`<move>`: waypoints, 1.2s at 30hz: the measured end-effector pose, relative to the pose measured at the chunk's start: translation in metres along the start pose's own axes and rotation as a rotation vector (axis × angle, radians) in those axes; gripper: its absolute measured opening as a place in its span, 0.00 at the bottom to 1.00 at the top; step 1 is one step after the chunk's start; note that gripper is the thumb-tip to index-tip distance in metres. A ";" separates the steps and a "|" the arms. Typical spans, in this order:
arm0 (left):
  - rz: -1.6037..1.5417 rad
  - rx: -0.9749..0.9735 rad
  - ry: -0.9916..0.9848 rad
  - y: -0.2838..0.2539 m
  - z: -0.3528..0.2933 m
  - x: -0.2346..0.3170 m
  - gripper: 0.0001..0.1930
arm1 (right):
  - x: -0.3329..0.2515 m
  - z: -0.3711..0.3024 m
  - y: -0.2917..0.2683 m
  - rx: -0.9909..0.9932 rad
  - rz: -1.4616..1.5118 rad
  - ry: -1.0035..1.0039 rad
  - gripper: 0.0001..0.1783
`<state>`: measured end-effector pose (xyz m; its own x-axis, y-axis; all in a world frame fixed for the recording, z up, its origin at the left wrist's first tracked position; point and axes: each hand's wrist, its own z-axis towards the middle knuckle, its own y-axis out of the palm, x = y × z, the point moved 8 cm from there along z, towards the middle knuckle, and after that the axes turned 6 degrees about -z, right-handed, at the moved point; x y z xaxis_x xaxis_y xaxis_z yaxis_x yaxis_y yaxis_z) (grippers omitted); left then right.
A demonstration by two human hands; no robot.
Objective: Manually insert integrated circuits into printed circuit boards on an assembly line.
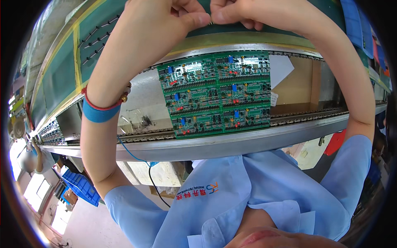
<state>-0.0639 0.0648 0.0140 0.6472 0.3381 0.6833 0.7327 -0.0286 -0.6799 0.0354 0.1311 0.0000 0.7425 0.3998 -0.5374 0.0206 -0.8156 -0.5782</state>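
Note:
At the far side, above the green-topped bench, my left hand (167,22) and my right hand (242,12) meet with thumbs and fingers pinched together. A tiny light-coloured bit shows between the fingertips, too small to name. Nearer to me, below both hands, lies a panel of green circuit boards (217,95) set across the two rails of a conveyor track. It carries blue, red, orange and black components and rows of black pins. Left of my left forearm, several black pin strips (97,42) lie on the green mat (58,66).
A chain rail (306,118) and a silver metal edge (231,144) run between my body and the board panel. Beyond the panel's right side are a white sheet (281,74) and a cardboard box (306,87). Blue bins (353,25) stand far right. A blue cord (132,153) hangs over the edge.

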 end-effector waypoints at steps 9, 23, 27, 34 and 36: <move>0.165 -0.188 -0.070 0.014 0.012 0.019 0.07 | 0.006 -0.002 -0.007 0.055 -0.083 -0.249 0.11; 0.214 -0.187 -0.041 0.024 -0.005 0.015 0.07 | -0.001 -0.008 -0.004 0.063 -0.185 -0.107 0.12; 0.213 -0.185 -0.058 0.032 -0.002 0.010 0.07 | -0.005 0.008 0.003 0.124 -0.278 0.222 0.11; 0.217 -0.147 -0.088 0.032 -0.003 0.008 0.07 | 0.009 0.009 -0.002 0.150 -0.265 -0.011 0.11; 0.229 -0.130 -0.103 0.029 -0.005 0.008 0.07 | 0.000 -0.002 -0.005 0.129 -0.244 -0.053 0.11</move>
<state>-0.0365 0.0621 0.0017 0.7789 0.4029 0.4806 0.5952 -0.2334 -0.7690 0.0364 0.1347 0.0042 0.6903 0.6018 -0.4018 0.1068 -0.6339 -0.7660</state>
